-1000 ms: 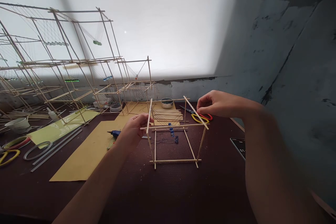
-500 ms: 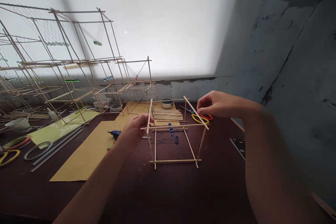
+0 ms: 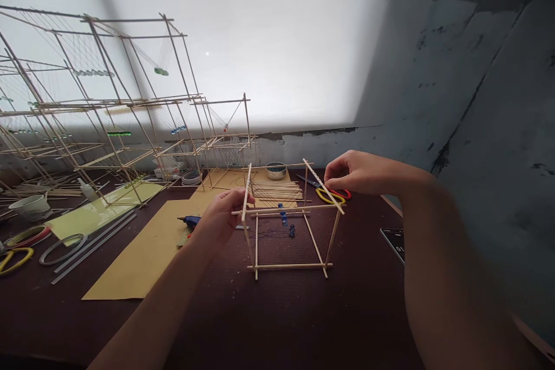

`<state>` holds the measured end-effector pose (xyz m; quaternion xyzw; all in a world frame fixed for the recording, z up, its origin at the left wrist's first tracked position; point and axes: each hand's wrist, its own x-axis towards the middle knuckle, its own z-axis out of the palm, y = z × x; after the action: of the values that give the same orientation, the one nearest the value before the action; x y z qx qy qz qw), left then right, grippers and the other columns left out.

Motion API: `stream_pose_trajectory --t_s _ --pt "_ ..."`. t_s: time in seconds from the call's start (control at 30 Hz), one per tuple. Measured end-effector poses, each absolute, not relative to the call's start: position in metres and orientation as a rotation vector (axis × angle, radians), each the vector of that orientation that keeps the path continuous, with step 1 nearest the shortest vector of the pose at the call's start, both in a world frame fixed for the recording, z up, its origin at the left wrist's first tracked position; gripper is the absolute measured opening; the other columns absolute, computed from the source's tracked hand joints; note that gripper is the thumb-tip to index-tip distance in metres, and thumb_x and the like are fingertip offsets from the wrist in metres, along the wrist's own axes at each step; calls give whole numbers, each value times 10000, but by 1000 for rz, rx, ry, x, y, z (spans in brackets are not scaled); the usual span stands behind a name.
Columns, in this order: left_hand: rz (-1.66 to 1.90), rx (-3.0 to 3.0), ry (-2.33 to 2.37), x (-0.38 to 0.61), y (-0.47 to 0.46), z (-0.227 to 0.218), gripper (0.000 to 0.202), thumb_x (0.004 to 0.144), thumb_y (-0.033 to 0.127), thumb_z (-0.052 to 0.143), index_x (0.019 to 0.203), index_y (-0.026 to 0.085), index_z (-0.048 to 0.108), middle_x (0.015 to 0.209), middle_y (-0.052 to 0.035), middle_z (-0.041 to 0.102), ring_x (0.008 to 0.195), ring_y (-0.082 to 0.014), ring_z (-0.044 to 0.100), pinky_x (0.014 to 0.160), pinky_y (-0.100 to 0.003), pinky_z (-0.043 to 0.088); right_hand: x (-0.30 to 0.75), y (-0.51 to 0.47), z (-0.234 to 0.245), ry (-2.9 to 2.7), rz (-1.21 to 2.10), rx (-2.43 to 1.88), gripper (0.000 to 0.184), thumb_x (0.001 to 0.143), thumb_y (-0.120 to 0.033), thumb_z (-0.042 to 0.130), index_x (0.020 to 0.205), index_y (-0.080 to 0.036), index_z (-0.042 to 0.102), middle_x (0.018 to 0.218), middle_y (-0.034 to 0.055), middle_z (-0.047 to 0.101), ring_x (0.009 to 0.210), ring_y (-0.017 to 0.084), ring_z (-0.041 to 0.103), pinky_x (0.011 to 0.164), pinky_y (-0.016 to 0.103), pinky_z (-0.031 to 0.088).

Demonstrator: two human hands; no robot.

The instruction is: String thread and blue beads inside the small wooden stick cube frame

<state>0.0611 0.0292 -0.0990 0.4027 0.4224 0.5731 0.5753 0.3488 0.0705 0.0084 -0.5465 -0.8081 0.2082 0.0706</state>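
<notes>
A small box-shaped frame of thin wooden sticks [image 3: 286,266] stands on the dark table in front of me. My left hand [image 3: 219,217] is closed on its upper left side, thumb and fingers at the stick there; part of the grip is hidden. My right hand [image 3: 366,172] has its fingers pinched together just beside the upper right stick [image 3: 323,185]. Whatever those fingertips hold, perhaps a thread, is too fine to see. Inside the frame are several blue glass beads [image 3: 292,231], with dark thread [image 3: 269,234] trailing to their left.
Behind the frame lie loose sticks [image 3: 277,191], a round tin [image 3: 276,171] and scissors [image 3: 332,195]. A phone [image 3: 394,244] rests at the right. Leftward are a blue glue gun [image 3: 189,221], brown card [image 3: 130,266], tape rolls [image 3: 28,236], a white cup [image 3: 30,207] and tall stick structures [image 3: 139,98].
</notes>
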Motion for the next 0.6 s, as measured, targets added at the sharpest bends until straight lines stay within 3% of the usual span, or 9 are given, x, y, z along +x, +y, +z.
stream_pose_trajectory --t_s 0.23,0.6 --pt "1337 847 968 61 27 -96 143 708 265 702 748 136 655 725 -15 661 479 -63 509 439 -196 440 348 69 9 -2439 620 -1642 181 766 -350 578 739 -225 705 673 14 615 566 138 500 471 257 293" --pt "1340 813 945 63 22 -91 141 706 243 718 760 133 650 704 0 644 477 -60 502 462 -199 456 349 71 8 -2436 618 -1643 165 757 -340 593 743 -223 708 684 16 630 573 140 512 484 263 302"
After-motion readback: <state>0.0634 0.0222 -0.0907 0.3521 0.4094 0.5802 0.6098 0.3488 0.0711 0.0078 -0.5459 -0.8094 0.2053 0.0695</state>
